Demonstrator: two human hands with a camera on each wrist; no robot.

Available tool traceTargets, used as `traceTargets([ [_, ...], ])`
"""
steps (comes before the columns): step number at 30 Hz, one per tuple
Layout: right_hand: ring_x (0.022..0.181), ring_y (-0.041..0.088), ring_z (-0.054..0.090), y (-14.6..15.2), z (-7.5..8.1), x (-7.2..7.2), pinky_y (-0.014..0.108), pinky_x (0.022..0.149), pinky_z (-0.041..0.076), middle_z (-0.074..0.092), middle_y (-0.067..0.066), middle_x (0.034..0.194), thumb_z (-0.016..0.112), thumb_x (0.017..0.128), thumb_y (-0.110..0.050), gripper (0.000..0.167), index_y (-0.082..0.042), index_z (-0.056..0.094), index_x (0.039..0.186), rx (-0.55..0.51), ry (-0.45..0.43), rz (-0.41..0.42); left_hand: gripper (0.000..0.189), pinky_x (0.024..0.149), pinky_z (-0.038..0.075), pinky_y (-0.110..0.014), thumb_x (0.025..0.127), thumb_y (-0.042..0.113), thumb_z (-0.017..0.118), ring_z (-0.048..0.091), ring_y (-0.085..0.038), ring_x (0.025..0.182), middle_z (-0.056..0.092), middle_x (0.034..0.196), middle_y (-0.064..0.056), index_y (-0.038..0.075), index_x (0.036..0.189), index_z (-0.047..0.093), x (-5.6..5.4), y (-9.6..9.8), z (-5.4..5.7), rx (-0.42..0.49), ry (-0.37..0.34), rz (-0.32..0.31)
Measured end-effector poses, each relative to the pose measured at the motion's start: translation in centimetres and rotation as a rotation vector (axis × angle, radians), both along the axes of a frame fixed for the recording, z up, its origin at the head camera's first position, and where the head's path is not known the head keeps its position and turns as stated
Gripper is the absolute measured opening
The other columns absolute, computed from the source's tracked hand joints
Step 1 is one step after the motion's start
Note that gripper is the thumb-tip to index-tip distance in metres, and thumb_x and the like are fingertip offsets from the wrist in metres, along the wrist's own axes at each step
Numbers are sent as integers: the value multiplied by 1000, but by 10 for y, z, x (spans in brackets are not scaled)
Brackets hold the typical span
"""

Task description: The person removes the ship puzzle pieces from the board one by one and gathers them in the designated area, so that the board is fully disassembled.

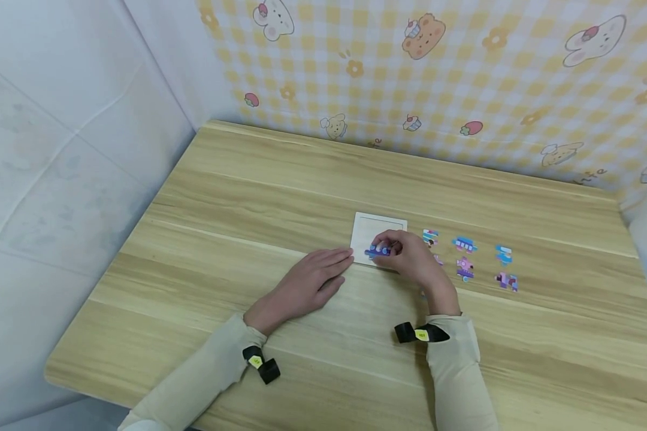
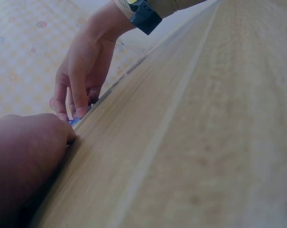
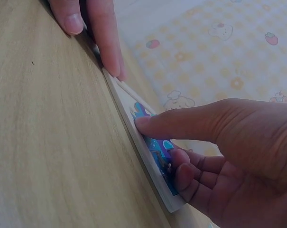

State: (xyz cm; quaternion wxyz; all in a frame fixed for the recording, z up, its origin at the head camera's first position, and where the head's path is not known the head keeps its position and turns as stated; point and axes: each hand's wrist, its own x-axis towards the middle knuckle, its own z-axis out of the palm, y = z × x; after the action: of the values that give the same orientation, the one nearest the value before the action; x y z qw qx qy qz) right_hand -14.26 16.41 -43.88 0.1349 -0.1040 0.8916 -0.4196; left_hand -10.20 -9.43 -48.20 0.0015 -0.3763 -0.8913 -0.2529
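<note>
A square white puzzle tray (image 1: 365,228) with a raised rim lies on the wooden table. My left hand (image 1: 308,282) rests flat beside it, fingers nearly straight, fingertips right at the tray's left edge. Over the tray's lower part, my right hand (image 1: 414,258) pinches a blue and purple jigsaw piece (image 1: 374,252) between thumb and fingers. In the right wrist view, the thumb lies on top of the colourful jigsaw piece (image 3: 142,110), close to the tray's rim. A brown and blue printed part (image 3: 163,168) shows below it, near the curled fingers.
Several loose jigsaw pieces lie right of the tray, among them a blue bus piece (image 1: 465,244), a pink figure piece (image 1: 465,267), a blue one (image 1: 504,254) and a purple one (image 1: 507,281). Others are partly hidden behind the right arm. A patterned cloth (image 1: 377,90) hangs behind the table.
</note>
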Motion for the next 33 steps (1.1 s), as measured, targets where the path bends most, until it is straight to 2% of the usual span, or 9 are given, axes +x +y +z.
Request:
traceTargets([
  [22,78,24,52,1,-1,0,32,67,45,63,7,92,78,93,-9,19,-8,74,111,-42,1,14,47,126,27,-39,109,23,52,37,-19,151,46,160,-5,6,153,50,1,1,1,5,-18,5],
  [27,78,23,53,3,-2,0,30,66,45,65,7,91,73,96,-8,16,-8,75,112,-37,27,22,47,126,26,-39,109,23,52,37,-18,151,45,161,-4,7,153,49,0,0,1,0,-21,3],
  [33,70,21,50,5,-3,0,26,58,42,62,7,83,64,102,-8,16,-8,76,112,-44,29,21,47,126,26,-38,109,23,53,36,-17,151,45,161,-4,7,153,49,0,0,2,1,-22,2],
])
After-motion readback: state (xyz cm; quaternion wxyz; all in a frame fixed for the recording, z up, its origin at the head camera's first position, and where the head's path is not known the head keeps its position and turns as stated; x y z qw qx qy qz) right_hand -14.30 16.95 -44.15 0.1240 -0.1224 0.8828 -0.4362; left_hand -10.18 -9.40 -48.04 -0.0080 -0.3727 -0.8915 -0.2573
